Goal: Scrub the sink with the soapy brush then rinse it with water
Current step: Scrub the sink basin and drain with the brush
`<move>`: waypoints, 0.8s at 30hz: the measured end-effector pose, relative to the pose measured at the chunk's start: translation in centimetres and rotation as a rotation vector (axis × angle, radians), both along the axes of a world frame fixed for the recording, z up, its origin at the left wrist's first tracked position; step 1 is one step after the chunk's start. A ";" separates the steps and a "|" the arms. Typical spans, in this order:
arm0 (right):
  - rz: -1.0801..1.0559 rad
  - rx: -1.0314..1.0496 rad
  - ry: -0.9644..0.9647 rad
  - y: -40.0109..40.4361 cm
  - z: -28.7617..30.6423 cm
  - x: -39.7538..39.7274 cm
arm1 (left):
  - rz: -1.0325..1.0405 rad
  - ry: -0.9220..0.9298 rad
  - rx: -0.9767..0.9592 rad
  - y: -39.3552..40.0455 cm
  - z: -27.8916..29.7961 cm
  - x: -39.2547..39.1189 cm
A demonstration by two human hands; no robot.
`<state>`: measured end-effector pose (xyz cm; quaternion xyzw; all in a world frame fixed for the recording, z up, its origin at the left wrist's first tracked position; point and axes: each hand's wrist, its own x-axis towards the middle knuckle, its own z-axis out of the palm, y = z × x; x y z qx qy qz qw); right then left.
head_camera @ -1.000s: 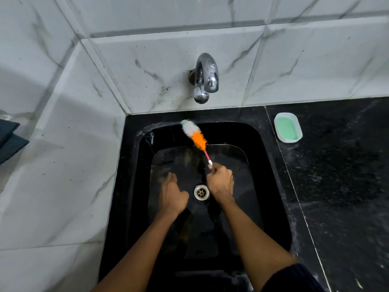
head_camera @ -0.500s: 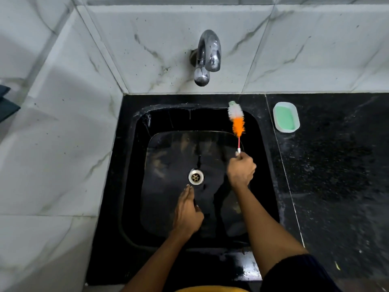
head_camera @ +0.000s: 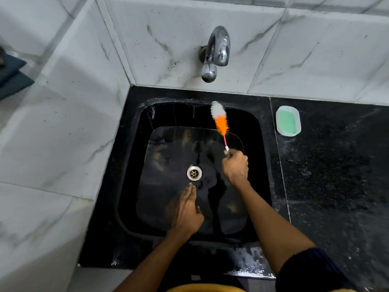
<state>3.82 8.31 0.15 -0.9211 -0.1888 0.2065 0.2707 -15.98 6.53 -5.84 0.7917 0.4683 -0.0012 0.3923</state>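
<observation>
The brush [head_camera: 220,121] lies in the upper right of the sink [head_camera: 134,165], its long axis tilted, white tip toward the back wall below the tap [head_camera: 214,53]. Compared with half a second ago, its head leans slightly further left. The right hand [head_camera: 235,166] grips the thin handle, fingers curled round it. The left hand [head_camera: 187,211] rests flat below the drain [head_camera: 194,173], fingers straight. A soap dish [head_camera: 288,121] sits on the bench [head_camera: 336,165].
</observation>
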 end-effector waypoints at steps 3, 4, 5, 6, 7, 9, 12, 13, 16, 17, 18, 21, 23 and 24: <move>0.076 0.008 -0.023 0.6 0.5 0.1 | -0.018 -0.005 0.010 -0.5 -0.1 0.6; 0.057 0.012 -0.028 0.4 0.7 0.3 | -0.031 -0.008 0.010 -0.8 0.0 0.8; 0.021 0.012 -0.033 0.1 0.9 0.5 | -0.047 -0.010 0.012 -1.1 0.0 0.9; -0.043 0.015 -0.030 -0.4 0.8 0.8 | -0.063 -0.009 0.015 -1.5 0.0 1.0; -0.129 0.029 -0.019 -0.9 0.5 1.0 | -0.074 -0.008 0.017 -1.7 0.0 1.0; -0.279 0.058 0.015 -1.3 0.2 0.9 | -0.080 -0.003 0.025 -1.9 0.0 1.1; -0.242 0.073 0.052 -0.1 -0.1 -1.1 | -0.082 0.008 0.044 -1.8 0.0 0.9; -0.205 0.081 0.061 0.6 0.0 -1.8 | -0.083 0.013 0.045 -1.8 0.0 0.8; -0.026 0.049 0.049 2.7 0.8 -2.7 | -0.089 0.021 0.061 -1.9 0.2 0.6; 0.038 0.019 0.023 3.1 1.2 -2.5 | -0.095 0.019 0.067 -1.9 0.2 0.6; 0.071 -0.002 -0.005 3.2 1.7 -2.1 | -0.101 0.017 0.074 -1.9 0.2 0.6; 0.020 -0.035 -0.062 2.0 2.6 0.4 | -0.109 0.009 0.095 -2.0 0.3 0.6; -0.046 -0.061 -0.076 -0.1 3.0 2.5 | -0.112 -0.003 0.107 -2.0 0.3 0.7; -0.073 -0.083 -0.089 -1.3 3.3 3.4 | -0.116 -0.007 0.112 -2.0 0.2 0.7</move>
